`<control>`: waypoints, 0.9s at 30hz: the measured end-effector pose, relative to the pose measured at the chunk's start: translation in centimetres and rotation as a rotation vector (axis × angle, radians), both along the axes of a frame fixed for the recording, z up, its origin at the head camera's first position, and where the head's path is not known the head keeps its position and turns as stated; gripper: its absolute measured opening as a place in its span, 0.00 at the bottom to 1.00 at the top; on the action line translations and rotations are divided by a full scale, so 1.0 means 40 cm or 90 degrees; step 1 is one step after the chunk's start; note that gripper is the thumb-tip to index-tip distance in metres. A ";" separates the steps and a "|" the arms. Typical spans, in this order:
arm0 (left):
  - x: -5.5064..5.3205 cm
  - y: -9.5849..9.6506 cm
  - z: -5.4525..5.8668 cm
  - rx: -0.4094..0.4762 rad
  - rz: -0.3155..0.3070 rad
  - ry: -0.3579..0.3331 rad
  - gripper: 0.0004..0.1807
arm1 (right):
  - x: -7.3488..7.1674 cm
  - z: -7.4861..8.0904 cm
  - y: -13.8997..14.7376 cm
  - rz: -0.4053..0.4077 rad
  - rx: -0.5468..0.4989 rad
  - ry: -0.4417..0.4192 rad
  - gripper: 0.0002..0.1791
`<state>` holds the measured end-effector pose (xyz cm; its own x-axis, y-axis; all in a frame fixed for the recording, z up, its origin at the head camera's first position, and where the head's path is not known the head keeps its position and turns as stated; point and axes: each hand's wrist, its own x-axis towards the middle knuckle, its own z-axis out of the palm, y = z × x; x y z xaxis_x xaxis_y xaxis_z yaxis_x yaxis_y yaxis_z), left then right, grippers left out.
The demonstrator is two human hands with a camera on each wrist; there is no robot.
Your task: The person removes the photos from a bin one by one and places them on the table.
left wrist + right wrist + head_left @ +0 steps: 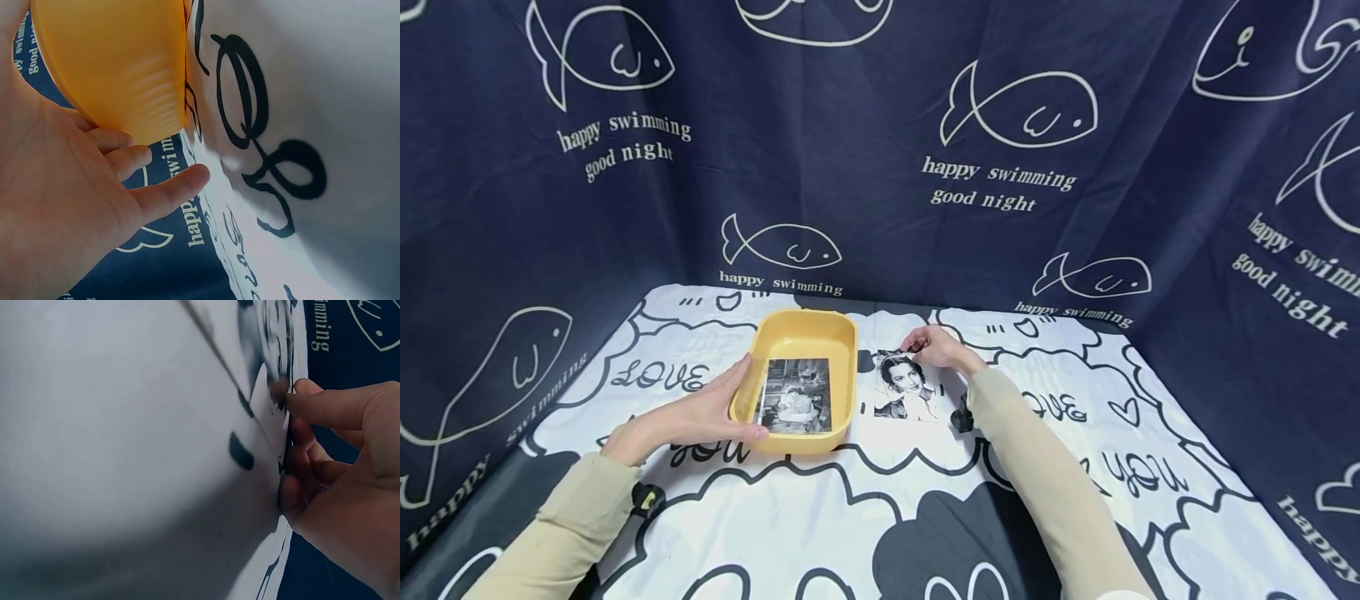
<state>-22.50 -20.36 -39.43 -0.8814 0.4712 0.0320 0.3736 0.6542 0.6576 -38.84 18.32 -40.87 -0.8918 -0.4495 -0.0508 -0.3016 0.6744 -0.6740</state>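
A yellow rectangular plastic box [805,340] stands on the patterned cloth. My left hand [700,412] grips its left side, thumb at the near corner and fingers along the wall; the left wrist view shows the fingertips against the box's outside. Inside lies a black-and-white photo [796,398], at the near end, with a pale edge showing along its left. To the box's right is a second black-and-white photo [904,390], a portrait of a person. My right hand [942,348] pinches this portrait at its far edge, thumb and fingertips close together over the cloth.
The white cloth [745,500] has black cloud outlines and lettering and covers the table. Dark blue curtains [880,167] printed with fish and words hang behind and at both sides. A small dark band with a yellow mark [646,498] sits by the left wrist.
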 end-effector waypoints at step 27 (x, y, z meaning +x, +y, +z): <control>-0.007 0.000 -0.003 0.007 -0.001 -0.003 0.68 | -0.015 0.154 -0.270 0.187 -0.216 -0.126 0.20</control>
